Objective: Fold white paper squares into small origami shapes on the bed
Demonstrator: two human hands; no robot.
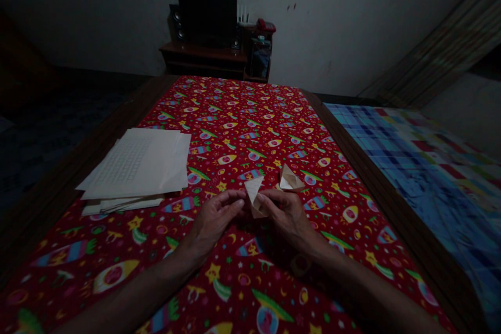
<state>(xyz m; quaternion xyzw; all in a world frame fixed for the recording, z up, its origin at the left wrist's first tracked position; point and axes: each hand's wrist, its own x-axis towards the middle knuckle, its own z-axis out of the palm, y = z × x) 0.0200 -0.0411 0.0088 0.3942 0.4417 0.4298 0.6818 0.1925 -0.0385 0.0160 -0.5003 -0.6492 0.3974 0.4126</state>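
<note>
Both of my hands meet near the middle of the table over a red patterned cloth (242, 130). My left hand (213, 219) and my right hand (287, 214) pinch a small folded piece of pale paper (255, 194) between their fingertips, its point upward. A second folded paper shape (289, 179) lies on the cloth just beyond my right hand, not touched.
A stack of white paper sheets (141, 164) lies on the cloth at the left. The table's dark wooden edge (364, 167) runs along the right, beside a blue checked mat (422, 167). A dark screen (206, 15) stands on a low cabinet by the far wall.
</note>
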